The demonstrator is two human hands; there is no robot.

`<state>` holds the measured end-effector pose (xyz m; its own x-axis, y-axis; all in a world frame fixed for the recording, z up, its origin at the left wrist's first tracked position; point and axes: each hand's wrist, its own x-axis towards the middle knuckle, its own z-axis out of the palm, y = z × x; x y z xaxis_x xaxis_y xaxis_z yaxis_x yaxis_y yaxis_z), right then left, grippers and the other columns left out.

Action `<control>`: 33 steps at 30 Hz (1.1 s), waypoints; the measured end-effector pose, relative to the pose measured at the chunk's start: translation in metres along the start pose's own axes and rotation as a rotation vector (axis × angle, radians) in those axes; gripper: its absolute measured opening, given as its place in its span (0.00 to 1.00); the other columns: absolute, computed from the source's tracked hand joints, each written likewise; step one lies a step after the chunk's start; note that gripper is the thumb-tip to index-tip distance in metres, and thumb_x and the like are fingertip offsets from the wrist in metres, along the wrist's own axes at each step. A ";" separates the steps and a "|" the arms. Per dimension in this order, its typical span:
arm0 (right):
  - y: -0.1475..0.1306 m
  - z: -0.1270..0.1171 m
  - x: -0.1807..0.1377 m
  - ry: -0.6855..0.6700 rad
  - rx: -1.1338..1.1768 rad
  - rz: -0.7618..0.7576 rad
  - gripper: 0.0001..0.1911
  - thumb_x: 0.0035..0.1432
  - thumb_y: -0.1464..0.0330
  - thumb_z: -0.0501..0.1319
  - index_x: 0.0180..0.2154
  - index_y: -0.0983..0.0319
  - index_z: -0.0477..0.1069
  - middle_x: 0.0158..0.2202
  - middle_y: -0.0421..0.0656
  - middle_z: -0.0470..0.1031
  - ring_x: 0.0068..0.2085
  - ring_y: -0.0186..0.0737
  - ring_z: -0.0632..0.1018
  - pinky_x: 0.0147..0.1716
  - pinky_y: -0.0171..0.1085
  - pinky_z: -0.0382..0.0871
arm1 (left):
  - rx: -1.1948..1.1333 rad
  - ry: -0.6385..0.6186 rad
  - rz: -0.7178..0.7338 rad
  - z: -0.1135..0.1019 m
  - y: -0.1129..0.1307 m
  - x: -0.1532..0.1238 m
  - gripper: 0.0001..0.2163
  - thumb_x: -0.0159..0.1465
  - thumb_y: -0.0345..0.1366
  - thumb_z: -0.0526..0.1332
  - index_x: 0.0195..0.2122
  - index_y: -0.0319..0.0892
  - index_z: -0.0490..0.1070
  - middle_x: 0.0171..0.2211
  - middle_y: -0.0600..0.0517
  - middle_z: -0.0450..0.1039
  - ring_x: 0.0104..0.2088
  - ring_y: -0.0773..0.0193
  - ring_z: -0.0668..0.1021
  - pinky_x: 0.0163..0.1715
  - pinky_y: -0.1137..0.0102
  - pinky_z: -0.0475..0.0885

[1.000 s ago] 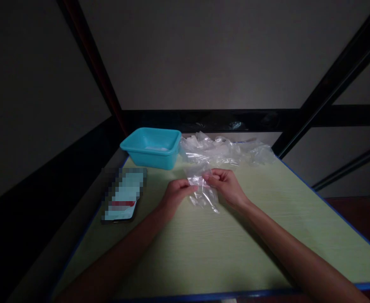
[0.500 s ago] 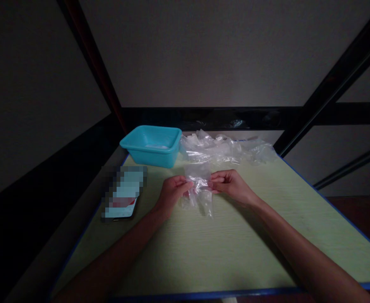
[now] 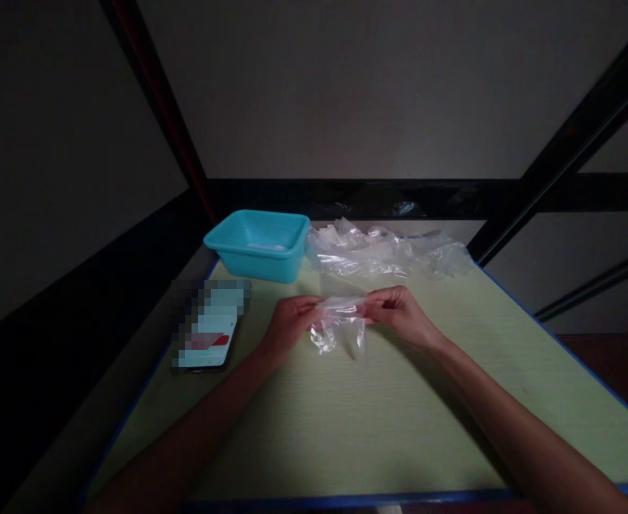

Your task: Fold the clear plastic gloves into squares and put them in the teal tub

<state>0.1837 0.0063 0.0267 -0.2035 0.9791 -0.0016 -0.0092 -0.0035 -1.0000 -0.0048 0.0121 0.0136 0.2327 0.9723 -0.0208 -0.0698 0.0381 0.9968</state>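
Observation:
A clear plastic bag (image 3: pixel 341 308) is stretched between my two hands over the middle of the table. My left hand (image 3: pixel 292 321) pinches its left edge between thumb and fingers. At the opposite edge, my right hand (image 3: pixel 396 312) grips the film the same way. The lower part of the bag hangs loose toward me, crinkled and shiny. Some fingertips show faintly through the film, and others are hidden behind it.
A blue plastic basin (image 3: pixel 260 265) stands at the back left. Beside it lies a heap of crumpled clear plastic bags (image 3: pixel 383 253). A phone (image 3: pixel 214 328), its screen lit and partly pixelated, rests near the left edge of the pale table (image 3: pixel 346 428).
The bag's upper part, which stood up above my fingers, now lies flatter and is drawn tighter between my hands. My hands are slightly farther apart.

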 end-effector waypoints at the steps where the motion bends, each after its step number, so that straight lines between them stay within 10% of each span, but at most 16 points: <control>1: 0.001 -0.001 0.000 0.000 -0.022 -0.029 0.05 0.38 0.67 0.68 0.23 0.61 0.78 0.20 0.40 0.76 0.24 0.33 0.73 0.25 0.34 0.68 | 0.010 -0.010 0.016 -0.001 0.000 0.000 0.07 0.46 0.36 0.61 0.21 0.38 0.74 0.18 0.54 0.71 0.20 0.69 0.70 0.22 0.76 0.63; 21: 0.001 0.006 -0.003 0.092 0.051 -0.032 0.12 0.38 0.67 0.67 0.30 0.63 0.77 0.21 0.39 0.74 0.22 0.32 0.70 0.24 0.33 0.62 | 0.200 0.070 0.255 0.003 0.011 -0.009 0.04 0.47 0.34 0.62 0.22 0.41 0.77 0.27 0.50 0.74 0.29 0.63 0.74 0.27 0.73 0.69; 33: 0.006 0.017 -0.001 0.150 0.211 -0.014 0.25 0.33 0.68 0.71 0.40 0.60 0.73 0.29 0.38 0.75 0.25 0.30 0.72 0.25 0.31 0.65 | 0.104 0.138 0.120 0.006 0.004 -0.007 0.24 0.44 0.28 0.64 0.46 0.41 0.73 0.36 0.51 0.75 0.32 0.63 0.75 0.28 0.75 0.71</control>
<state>0.1677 0.0018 0.0210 -0.0548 0.9985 -0.0045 -0.2180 -0.0164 -0.9758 -0.0013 0.0038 0.0179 0.0930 0.9911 0.0953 0.0127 -0.0969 0.9952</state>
